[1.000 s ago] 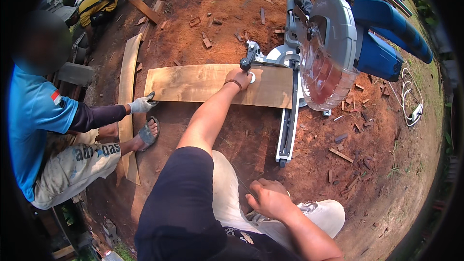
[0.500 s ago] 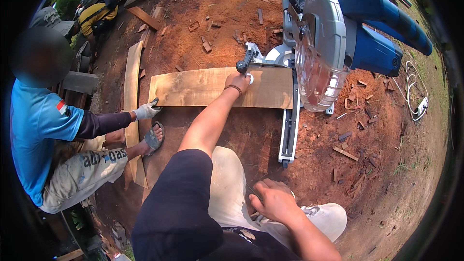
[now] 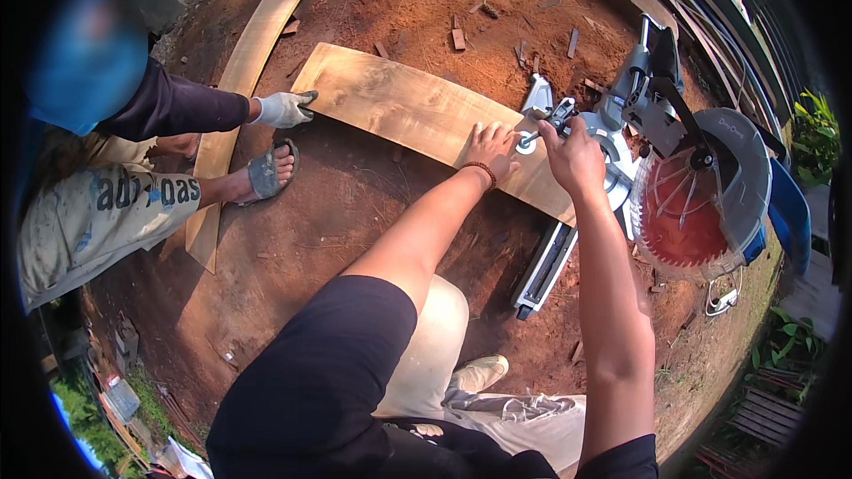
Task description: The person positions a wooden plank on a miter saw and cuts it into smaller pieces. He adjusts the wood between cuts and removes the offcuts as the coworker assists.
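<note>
My left hand (image 3: 493,147) flat, released, on wooden plank (image 3: 417,111); my right hand (image 3: 572,153) grasping saw clamp knob (image 3: 540,136); red-bladed mitre saw (image 3: 688,191) beside.

We reach both arms forward: our left hand (image 3: 493,147) lies flat, fingers spread, palm down; our right hand (image 3: 573,153) is curled closed, wrist straight.

Left hand (image 3: 493,147) flat on wooden board (image 3: 417,113), frame centre. Right hand (image 3: 572,153) grips knob on miter saw (image 3: 657,168), right of frame. Co-worker's gloved hand (image 3: 282,109) touches board's far end, upper left. Red dirt ground (image 3: 337,213) beneath.
</note>
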`<state>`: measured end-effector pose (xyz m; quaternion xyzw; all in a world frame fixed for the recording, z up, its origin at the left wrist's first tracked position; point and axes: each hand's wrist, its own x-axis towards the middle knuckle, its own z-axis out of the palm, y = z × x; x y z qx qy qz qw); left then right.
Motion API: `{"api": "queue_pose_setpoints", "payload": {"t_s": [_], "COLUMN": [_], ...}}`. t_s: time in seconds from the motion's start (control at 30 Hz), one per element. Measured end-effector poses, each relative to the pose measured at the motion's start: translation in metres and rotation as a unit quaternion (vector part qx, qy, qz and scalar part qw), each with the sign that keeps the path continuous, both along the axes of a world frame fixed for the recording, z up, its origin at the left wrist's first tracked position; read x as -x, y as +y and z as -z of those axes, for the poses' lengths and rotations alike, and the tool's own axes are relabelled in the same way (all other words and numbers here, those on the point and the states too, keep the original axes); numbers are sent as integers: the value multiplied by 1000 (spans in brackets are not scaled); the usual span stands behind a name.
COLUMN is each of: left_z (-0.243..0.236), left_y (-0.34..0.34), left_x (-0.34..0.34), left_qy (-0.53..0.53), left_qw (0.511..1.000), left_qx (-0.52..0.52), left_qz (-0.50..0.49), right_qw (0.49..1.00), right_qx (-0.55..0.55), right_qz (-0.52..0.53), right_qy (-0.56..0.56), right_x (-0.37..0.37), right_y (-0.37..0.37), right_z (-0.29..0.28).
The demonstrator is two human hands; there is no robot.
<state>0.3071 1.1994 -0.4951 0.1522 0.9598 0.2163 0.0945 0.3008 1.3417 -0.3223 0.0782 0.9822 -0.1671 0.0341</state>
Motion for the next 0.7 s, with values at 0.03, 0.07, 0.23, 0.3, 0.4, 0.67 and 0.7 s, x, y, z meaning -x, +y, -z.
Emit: {"api": "queue_pose_setpoints", "payload": {"t_s": [0.03, 0.07, 0.23, 0.3, 0.4, 0.67, 0.7], "left_z": [2, 4, 11, 12, 13, 15, 14], "left_y": [0, 0, -4, -5, -5, -8, -8], "left_x": [1, 2, 0, -2, -2, 0, 0], "left_qy": [-2, 0, -4, 6, 7, 13, 7], "left_qw": [1000, 1000, 1000, 1000, 1000, 1000, 1000], "left_qx": [7, 9, -3, -16, -13, -6, -2], "left_qz": [1, 5, 8, 5, 5, 10, 12], "right_qw": [1000, 999, 986, 981, 977, 909, 918], "right_qx": [-16, -33, -84, -112, -135, -187, -190], "right_qz": [-12, -26, -118, -128, -102, -355, -312], "right_qy": [-22, -31, -85, -89, -129, -113, -157], "right_x": [9, 14, 38, 45, 53, 65, 66], "right_y": [-2, -3, 4, 3, 0, 1, -3], "right_z": [3, 3, -3, 1, 7, -28, -27]}}
